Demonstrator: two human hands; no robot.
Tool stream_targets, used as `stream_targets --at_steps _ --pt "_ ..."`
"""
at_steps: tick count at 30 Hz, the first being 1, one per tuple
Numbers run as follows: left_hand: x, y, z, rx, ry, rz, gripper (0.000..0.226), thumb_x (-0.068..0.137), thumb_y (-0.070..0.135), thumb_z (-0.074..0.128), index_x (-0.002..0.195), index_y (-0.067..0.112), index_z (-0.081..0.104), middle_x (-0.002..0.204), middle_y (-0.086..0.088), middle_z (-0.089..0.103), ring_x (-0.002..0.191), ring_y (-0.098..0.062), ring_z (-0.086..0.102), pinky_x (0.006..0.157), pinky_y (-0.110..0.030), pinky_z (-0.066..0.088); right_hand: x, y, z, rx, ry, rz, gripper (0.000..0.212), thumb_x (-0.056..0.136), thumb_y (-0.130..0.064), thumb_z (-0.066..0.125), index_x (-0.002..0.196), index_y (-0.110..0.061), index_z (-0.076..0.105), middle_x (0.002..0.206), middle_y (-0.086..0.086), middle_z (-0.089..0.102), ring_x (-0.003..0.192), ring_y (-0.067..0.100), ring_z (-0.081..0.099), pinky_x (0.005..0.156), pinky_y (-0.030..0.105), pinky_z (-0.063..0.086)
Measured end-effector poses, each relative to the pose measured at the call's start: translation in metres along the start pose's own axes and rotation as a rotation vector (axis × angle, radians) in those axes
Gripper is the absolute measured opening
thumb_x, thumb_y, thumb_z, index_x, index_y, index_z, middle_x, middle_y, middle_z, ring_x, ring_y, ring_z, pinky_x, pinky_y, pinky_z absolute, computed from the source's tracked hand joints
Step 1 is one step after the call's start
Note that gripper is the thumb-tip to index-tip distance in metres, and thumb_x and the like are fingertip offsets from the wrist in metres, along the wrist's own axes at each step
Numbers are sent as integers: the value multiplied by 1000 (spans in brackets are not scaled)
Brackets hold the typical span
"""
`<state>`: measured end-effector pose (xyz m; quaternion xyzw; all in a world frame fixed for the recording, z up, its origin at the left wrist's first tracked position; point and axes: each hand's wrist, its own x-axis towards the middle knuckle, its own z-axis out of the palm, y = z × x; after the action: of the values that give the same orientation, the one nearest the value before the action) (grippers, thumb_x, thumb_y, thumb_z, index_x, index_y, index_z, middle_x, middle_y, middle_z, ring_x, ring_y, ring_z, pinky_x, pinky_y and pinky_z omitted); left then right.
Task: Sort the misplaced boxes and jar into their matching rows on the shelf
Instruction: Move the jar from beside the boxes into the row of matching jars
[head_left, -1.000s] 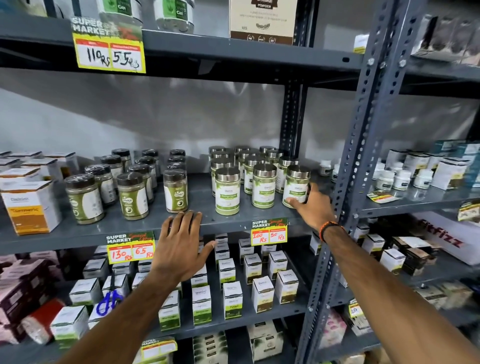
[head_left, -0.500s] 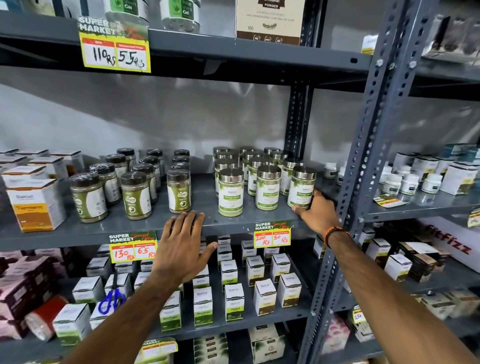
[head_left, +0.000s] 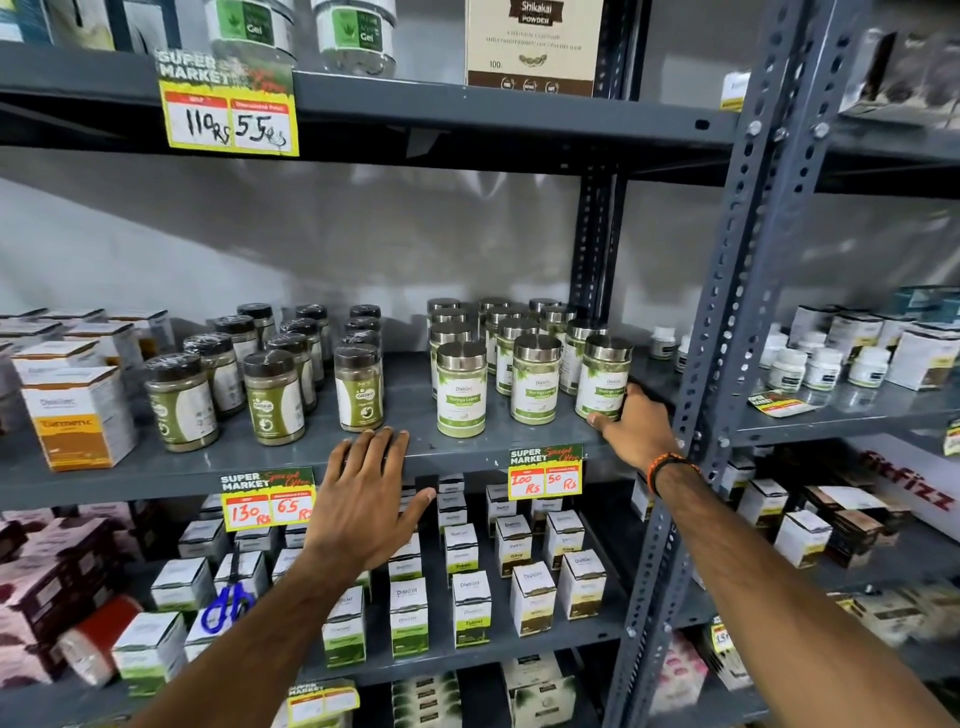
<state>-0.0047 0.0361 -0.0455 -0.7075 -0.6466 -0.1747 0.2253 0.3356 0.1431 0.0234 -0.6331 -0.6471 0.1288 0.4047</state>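
Observation:
On the middle shelf (head_left: 415, 457), silver-lidded jars with green labels stand in rows. My right hand (head_left: 636, 428) wraps the base of the front right silver-lidded jar (head_left: 602, 382), thumb in front and fingers behind, and the jar stands on the shelf. To the left is a group of dark-lidded jars (head_left: 272, 397) of green powder. My left hand (head_left: 366, 499) rests flat on the shelf's front edge with fingers spread, holding nothing. White turmeric boxes (head_left: 78, 415) sit at the far left. Small white and green boxes (head_left: 470, 608) fill the shelf below.
A perforated grey upright post (head_left: 727, 364) stands just right of my right hand. Price tags (head_left: 545, 473) hang on the shelf edge. Small white bottles (head_left: 821, 366) and boxes sit in the right bay. Gel jars (head_left: 353, 36) and a Shikakai powder box (head_left: 535, 44) are on the top shelf.
Both hands stay almost where they were. My right hand has settled a little lower around the front right jar's base. The view has shifted slightly.

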Motion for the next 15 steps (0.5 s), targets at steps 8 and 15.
stream_targets --at_steps 8,15 --pt "-1 1 -1 -12 -1 -6 84 97 70 28 154 10 37 155 -14 46 143 -33 39 120 -53 28 1 -1 1 -13 -17 18 50 88 -23 77 132 -11 57 129 11 69 118 32 64 99 38 50" --pt "-1 1 -1 -24 7 -7 85 96 72 24 155 11 35 156 -14 44 145 -32 37 121 -53 26 2 2 3 0 -13 31 50 87 -25 78 131 -10 59 129 11 69 118 30 65 97 35 49"
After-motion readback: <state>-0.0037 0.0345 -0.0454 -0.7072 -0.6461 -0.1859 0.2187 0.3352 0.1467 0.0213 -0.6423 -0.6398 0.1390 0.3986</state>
